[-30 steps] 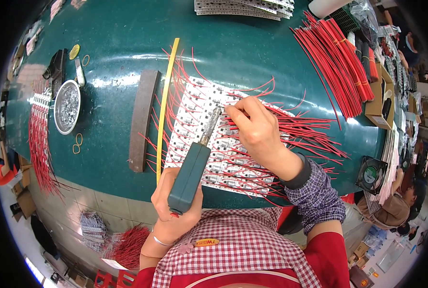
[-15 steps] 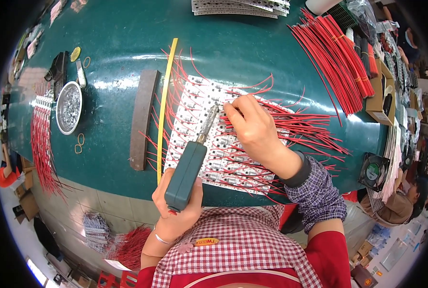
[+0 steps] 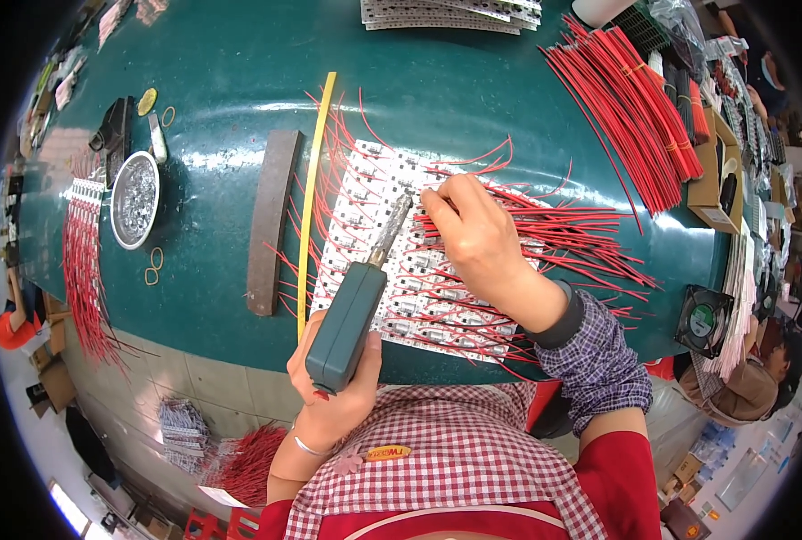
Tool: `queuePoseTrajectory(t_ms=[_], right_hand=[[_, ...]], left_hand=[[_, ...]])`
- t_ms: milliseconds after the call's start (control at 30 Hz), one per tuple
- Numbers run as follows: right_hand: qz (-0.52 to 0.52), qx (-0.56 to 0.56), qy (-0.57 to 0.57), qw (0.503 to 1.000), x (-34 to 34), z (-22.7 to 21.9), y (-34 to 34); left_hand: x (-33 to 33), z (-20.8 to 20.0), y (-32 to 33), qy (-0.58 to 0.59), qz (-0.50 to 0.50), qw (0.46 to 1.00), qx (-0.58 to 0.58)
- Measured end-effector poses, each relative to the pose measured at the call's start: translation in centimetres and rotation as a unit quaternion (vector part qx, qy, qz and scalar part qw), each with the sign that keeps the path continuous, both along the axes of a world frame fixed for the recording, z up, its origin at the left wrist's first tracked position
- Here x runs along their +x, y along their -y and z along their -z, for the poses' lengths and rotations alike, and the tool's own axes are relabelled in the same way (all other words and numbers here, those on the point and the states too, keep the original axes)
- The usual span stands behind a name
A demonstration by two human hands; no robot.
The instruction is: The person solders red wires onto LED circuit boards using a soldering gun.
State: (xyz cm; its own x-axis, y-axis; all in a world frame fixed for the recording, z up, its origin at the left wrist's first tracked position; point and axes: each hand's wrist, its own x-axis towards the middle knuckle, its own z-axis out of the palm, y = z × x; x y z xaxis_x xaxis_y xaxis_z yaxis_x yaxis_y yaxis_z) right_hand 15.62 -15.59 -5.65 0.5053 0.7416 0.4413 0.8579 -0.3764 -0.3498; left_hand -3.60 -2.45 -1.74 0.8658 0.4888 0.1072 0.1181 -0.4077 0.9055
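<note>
Left hand (image 3: pixel 340 402), lower centre of the frame, is wrapped firmly around a green-handled tool (image 3: pixel 347 324), its metal tip (image 3: pixel 392 230) angled up over the upper middle of a white panel of small boards (image 3: pixel 386 193). Right hand (image 3: pixel 474 232), just right of the tip, has thumb and fingers drawn narrow; whether a wire is pinched between them cannot be told.

Panel lies at frame centre on the green table (image 3: pixel 194 54). Status, as judged: partly complete. Red wires (image 3: pixel 590 220) fan off its right side, and thinner runs trail toward the yellow strip (image 3: pixel 307 198) at its left. Upper middle, near the tip, shows positions with no wire visible; an exact count is not possible, and joint quality is too small to assess.

Wired strips (image 3: pixel 81 261) at far left appear finished in this respect. Unused stock is judged to remain: bundled red wires (image 3: pixel 635 117) at upper right, and stacked white panels (image 3: pixel 450 16) at the top edge, on which no wires are seen.
</note>
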Motion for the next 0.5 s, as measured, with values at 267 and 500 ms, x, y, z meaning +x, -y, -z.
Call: queuePoseTrajectory(t_ms=[267,500], right_hand=[[0.001,0.010,0.011,1.000,0.07,0.11,-0.12],[0.005,-0.001,0.017,1.000,-0.17,0.00,-0.17]], left_hand=[[0.24,0.09,-0.02,-0.007,0.007,1.000,-0.008],[0.01,0.15,-0.10,-0.016,0.011,1.000,-0.009]])
